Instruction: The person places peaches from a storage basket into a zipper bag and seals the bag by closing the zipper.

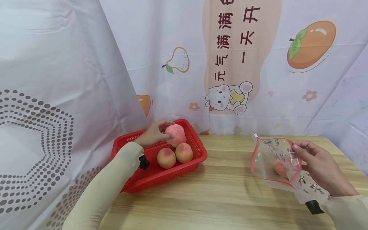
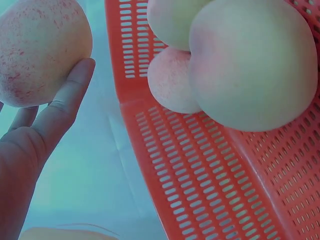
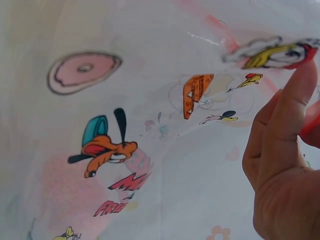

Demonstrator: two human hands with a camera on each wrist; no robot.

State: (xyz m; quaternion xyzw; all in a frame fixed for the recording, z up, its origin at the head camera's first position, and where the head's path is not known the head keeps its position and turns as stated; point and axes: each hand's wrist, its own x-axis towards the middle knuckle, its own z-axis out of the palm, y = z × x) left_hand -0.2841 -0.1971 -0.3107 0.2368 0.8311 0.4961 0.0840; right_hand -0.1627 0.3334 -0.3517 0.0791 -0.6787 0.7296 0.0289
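Pale wood-grain tabletop (image 1: 224,198) underlies left hand (image 1: 155,132), gripping round pink peach (image 1: 174,132) above red plastic basket (image 1: 164,178), and right hand (image 1: 323,166), pinching clear pink-edged plastic bag (image 1: 265,161).

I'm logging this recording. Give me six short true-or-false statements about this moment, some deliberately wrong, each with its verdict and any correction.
1. The left hand grips a peach. True.
2. The right hand holds a clear bag. True.
3. That bag is empty. False: another peach shows inside it.
4. In the head view, the red basket is left of the bag. True.
5. The basket's walls are solid, without openings. False: they are pierced with many small slots.
6. The backdrop is plain. False: the backdrop carries printed fruit, flowers and writing.
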